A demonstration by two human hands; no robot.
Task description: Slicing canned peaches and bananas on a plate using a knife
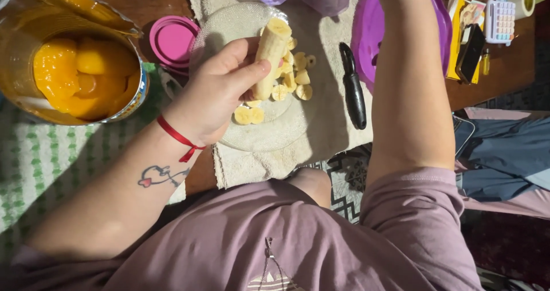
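Banana [270, 50] peeled, gripped in closed left hand [215, 90] fingers over plate [275, 133] of slices [289, 79] | open can [134, 96] holds peach halves [80, 76] | right hand out of frame, fingers unseen.

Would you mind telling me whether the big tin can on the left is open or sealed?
Open: the tin can has its lid bent up at the back, exposing orange peach halves filling the inside.

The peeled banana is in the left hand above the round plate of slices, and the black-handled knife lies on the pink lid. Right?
Not quite. The head view shows the knife lying on the beige towel, not the pink lid. The left hand does hold the peeled banana over the plate.
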